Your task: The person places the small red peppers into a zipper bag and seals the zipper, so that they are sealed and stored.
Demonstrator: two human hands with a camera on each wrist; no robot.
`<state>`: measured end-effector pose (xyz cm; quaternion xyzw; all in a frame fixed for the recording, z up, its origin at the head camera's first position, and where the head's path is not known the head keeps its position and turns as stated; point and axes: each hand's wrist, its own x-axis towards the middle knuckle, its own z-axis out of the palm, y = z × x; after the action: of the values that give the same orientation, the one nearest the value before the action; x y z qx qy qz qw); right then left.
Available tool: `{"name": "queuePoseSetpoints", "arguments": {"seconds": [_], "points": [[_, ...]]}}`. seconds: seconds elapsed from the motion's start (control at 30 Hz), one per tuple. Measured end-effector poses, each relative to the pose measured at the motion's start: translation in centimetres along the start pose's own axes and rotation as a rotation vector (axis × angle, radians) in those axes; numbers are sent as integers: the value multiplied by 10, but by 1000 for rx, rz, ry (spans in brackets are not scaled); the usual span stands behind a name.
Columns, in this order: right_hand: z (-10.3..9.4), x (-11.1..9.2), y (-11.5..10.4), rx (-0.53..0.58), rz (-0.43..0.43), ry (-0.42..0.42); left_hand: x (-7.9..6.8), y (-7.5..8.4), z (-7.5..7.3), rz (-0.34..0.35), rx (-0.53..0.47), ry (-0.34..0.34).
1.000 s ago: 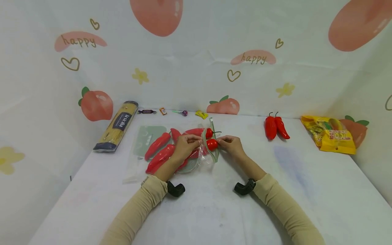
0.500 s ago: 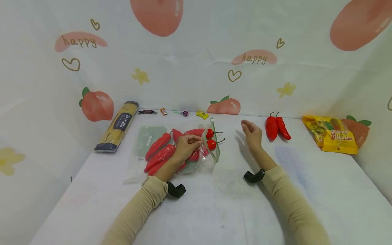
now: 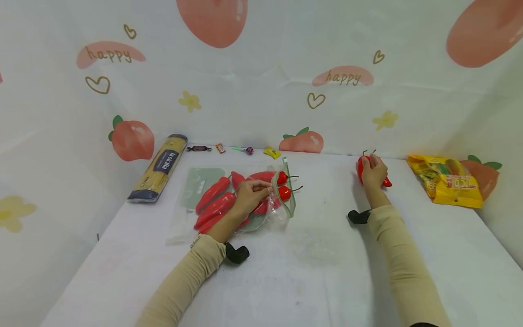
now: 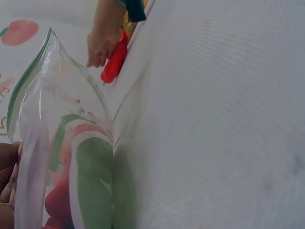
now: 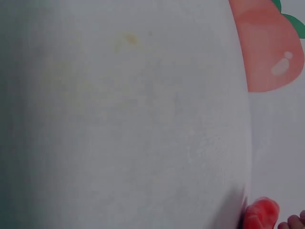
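Observation:
A clear zip bag (image 3: 288, 208) with a green zip edge lies left of centre in the head view, several red chili peppers (image 3: 215, 211) inside. Two peppers have tops and stems at its mouth. My left hand (image 3: 250, 196) pinches the bag's mouth edge; in the left wrist view the bag (image 4: 40, 109) rises beside its fingers (image 4: 7, 183). At the back right my right hand (image 3: 374, 174) is over two more chili peppers (image 3: 360, 170), partly covering them, thumb and fingers curled at their tops. I cannot tell whether it grips one. Fingertips (image 5: 294, 223) show beside a pepper (image 5: 261, 213) in the right wrist view.
A spaghetti pack (image 3: 157, 170) lies at the back left. Small wrapped candies (image 3: 220, 148) and a lollipop (image 3: 248, 151) line the back edge. A yellow snack bag (image 3: 447, 181) lies at the far right. A patterned cloth wall (image 3: 245, 81) stands behind the table.
My right hand has let go of the pepper at the bag's mouth and moved right to the two peppers at the back. The left hand stays on the bag.

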<state>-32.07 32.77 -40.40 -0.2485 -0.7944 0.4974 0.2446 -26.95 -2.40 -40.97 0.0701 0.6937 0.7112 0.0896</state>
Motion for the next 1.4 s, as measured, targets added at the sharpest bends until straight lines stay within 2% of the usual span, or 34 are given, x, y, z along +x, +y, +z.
{"name": "queuePoseSetpoints", "arguments": {"seconds": [0.27,0.5,0.73,0.83,1.07,1.2,1.4], "points": [[-2,1,1,-82,60,-38,0,-1,3,-20,-4,8],[1,2,1,-97,-12,-13,0,-1,2,-26,10,10],[2,1,-2,-175,-32,-108,1,-1,2,-26,14,6],[1,2,-2,-188,-44,-119,1,0,3,-25,15,3],[-2,6,3,-174,-36,-45,1,0,3,-33,15,-4],[-2,8,4,-194,-23,-93,1,0,2,-33,10,2],[3,12,6,-297,-45,-185,1,1,-1,-34,34,5]]}}
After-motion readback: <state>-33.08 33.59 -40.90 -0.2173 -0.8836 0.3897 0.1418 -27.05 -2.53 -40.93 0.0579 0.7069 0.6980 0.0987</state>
